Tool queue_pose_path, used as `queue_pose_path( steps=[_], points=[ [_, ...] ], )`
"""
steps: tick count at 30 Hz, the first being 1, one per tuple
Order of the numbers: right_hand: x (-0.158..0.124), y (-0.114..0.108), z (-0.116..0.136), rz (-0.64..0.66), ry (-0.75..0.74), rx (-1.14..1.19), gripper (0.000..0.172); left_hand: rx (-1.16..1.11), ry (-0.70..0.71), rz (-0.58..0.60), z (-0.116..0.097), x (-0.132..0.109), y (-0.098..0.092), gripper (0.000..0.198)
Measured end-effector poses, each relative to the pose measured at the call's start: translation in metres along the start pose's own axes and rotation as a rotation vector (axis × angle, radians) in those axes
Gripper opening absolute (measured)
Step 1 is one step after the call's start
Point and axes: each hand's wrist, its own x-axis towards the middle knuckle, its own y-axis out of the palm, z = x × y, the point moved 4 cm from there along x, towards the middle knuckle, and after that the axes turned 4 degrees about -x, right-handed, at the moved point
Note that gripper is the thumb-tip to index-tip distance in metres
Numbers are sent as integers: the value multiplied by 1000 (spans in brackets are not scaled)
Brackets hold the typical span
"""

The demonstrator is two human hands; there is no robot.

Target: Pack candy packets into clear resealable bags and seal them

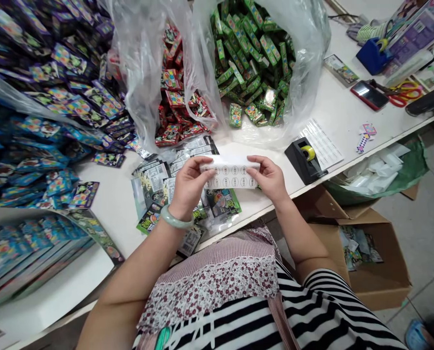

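Between my two hands is a small white sticker sheet (229,177) with rows of round printed labels, held up over the table's front edge. My left hand (193,182), with a pale green bangle on its wrist, pinches the sheet's left end. Its right end is gripped between the thumb and fingers of my right hand (269,177). Below and behind the sheet lie several flat printed packets (153,187), black and green, loosely overlapping. The sheet and my hands hide part of them.
Clear plastic bags hold green boxes (251,53) and red boxes (173,90); purple boxes (78,61) and blue boxes (27,155) are heaped left. To the right are a black tape dispenser (300,163), a larger label sheet (322,146), a phone (369,95) and scissors (402,95). An open carton (384,291) stands below.
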Motion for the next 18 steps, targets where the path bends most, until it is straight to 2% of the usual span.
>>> queue_pose_path(
  steps=[3, 5, 8, 11, 14, 16, 18],
  points=[
    [-6, 2, 10, -40, -58, -47, 39, 82, 32, 0, -11, -9, -4, 36],
    [-9, 0, 19, -47, -114, -111, 34, 232, 98, -8, -21, -15, -6, 28],
    [-13, -4, 34, -28, -198, -247, 20, 504, 279, -34, -38, -22, -8, 10],
    [-14, -7, 42, -34, -249, -316, 10, 592, 381, -73, -46, -25, -12, 3],
    [-13, -5, 41, -28, -196, -211, 15, 431, 272, -6, -40, -24, -15, 9],
    [-13, 2, 36, 44, -80, -54, 24, 255, 125, 47, -32, -25, -15, 17],
    [-13, 10, 31, 105, 35, 90, 29, 129, -2, 29, -25, -28, -15, 22]
  ],
)
